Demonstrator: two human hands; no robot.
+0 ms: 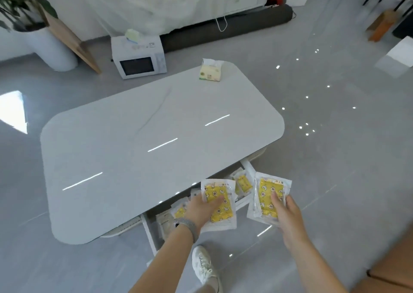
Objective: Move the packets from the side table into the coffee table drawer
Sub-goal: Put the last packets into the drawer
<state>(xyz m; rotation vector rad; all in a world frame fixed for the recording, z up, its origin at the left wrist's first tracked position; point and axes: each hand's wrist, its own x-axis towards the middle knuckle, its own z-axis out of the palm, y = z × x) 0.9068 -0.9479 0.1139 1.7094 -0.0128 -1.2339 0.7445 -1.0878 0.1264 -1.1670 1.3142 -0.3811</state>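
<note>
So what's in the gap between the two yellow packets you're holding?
In the head view, between the left hand's packet and the right hand's packet, another yellow packet lies in the open drawer.

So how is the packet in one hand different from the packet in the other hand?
The left hand holds its packet over the open drawer; the right hand holds its packet beside the drawer, above the floor. The right one looks like a thicker bunch. Both are clear wrappers with yellow patterned insides.
</note>
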